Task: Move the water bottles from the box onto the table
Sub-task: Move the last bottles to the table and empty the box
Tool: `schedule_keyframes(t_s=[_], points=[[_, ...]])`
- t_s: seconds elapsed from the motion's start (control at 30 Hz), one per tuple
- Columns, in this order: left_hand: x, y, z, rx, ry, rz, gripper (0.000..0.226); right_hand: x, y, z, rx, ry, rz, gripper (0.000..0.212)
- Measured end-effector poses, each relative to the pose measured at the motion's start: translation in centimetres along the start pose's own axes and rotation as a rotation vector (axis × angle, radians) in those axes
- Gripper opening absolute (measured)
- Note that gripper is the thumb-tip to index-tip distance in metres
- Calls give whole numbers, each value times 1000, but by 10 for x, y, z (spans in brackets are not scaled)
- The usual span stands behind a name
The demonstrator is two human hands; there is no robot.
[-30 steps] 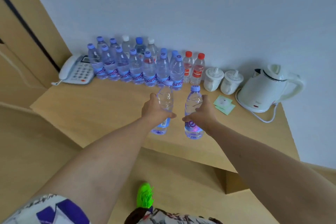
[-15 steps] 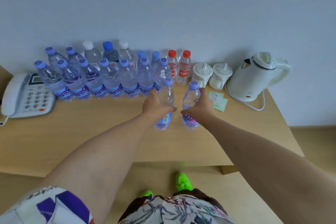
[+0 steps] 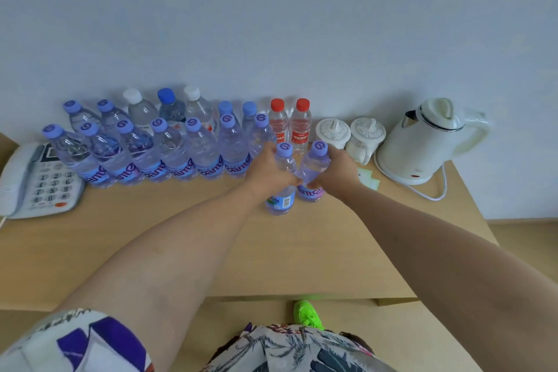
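My left hand grips a clear water bottle with a purple cap, and my right hand grips a second one. Both bottles are upright, side by side, low over or on the wooden table, just in front of the right end of a row of several purple-capped bottles. More bottles with white, blue and red caps stand behind against the wall. No box is in view.
A white telephone lies at the table's left end. Two white lidded cups and a white electric kettle with its cord stand at the right. Green paper slips lie by my right hand. The wall is right behind the bottles.
Both hands carried their bottles forward and down toward the right end of the front row; the view shifted to face the table squarely.
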State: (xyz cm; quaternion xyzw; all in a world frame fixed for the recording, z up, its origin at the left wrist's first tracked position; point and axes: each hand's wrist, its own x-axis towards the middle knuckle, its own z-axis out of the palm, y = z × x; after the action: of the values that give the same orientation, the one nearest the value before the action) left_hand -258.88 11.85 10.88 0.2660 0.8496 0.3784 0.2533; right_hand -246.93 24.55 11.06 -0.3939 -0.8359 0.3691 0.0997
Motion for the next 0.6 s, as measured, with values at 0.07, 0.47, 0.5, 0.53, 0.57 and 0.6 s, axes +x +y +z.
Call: schedule_keyframes(t_s=[0.07,0.47,0.5,0.53,0.57,0.6], points=[[9,15,-8,99,-96,53,51,6,2,-7,15,-13,-1,64],[22,44,-22,370,-66,118,43,28,-12,-39,93,35,-62,52],[23,44,-21,339,-45,107,39,29,-12,-38,94,42,-60,53],[23,45,-21,296,-27,97,34,29,-12,-38,94,46,-59,53],[23,47,-22,253,-14,93,30,30,-12,-38,92,48,-61,52],[24,49,-24,218,-7,98,27,31,-12,-38,86,48,-66,51]])
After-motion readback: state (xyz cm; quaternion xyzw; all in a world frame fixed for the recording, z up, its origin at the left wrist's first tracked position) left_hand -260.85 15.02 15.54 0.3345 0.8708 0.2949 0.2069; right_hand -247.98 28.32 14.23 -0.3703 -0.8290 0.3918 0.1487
